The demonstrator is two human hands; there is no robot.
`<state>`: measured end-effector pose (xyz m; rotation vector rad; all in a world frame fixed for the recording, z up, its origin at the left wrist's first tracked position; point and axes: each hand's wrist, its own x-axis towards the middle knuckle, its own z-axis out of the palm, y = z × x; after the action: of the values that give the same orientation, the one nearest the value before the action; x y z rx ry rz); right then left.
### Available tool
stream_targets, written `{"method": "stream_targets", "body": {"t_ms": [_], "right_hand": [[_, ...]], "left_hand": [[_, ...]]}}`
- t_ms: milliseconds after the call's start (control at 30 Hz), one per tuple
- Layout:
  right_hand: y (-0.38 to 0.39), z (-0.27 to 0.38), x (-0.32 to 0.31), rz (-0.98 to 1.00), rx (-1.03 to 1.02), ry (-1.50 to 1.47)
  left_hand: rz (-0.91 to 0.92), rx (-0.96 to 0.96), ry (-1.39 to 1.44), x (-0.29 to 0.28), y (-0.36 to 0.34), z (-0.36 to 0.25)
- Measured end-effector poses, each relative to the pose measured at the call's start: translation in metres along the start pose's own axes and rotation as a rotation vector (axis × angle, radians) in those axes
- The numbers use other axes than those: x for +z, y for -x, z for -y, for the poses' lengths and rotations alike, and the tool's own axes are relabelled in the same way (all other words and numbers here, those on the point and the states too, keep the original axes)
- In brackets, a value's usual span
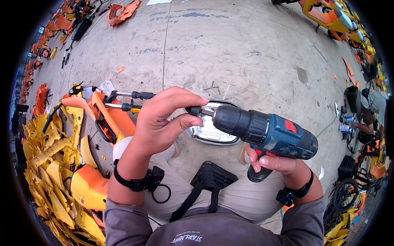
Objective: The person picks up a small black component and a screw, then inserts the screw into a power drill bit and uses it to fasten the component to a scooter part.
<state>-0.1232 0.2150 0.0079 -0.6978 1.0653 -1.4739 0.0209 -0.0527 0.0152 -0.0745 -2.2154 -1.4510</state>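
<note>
My right hand (277,164) is wrapped round the grip of a blue and black cordless drill (283,131), its chuck pointing left. A metal shank (207,112) sticks out of the chuck. At the shank's far end is a small black piece (193,110), pinched between the thumb and fingers of my left hand (160,119); its exact kind is partly hidden by the fingers. Below the chuck, on the floor between my feet, lies a headlamp unit (217,134) with a silvery inside and dark rim, partly covered by the drill and my left hand.
Left of me lie an orange scooter body part (115,119) with fork tubes (133,95) and a heap of yellow panels (53,164). At right, a person (367,119) crouches by bike parts and a wheel (344,194). Yellow-orange scooters (332,18) stand at the far right.
</note>
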Motion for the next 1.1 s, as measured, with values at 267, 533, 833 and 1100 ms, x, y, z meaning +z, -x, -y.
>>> {"method": "stream_targets", "body": {"t_ms": [267,533,833,1100], "right_hand": [[0.0008,-0.0017,0.0021,-0.058,0.079,-0.007],[0.0006,-0.0041,0.0023,-0.06,0.087,-0.023],[-0.0009,-0.0059,0.0025,-0.044,0.077,-0.005],[-0.0015,-0.0062,0.0025,-0.061,0.088,-0.031]], "left_hand": [[-0.009,0.03,-0.007,0.0023,-0.0008,0.0012],[0.001,0.055,-0.052,0.0019,-0.0022,-0.0003],[0.037,0.044,-0.056,0.0004,0.001,0.0014],[0.029,0.055,-0.073,0.0004,0.0009,0.0019]]}}
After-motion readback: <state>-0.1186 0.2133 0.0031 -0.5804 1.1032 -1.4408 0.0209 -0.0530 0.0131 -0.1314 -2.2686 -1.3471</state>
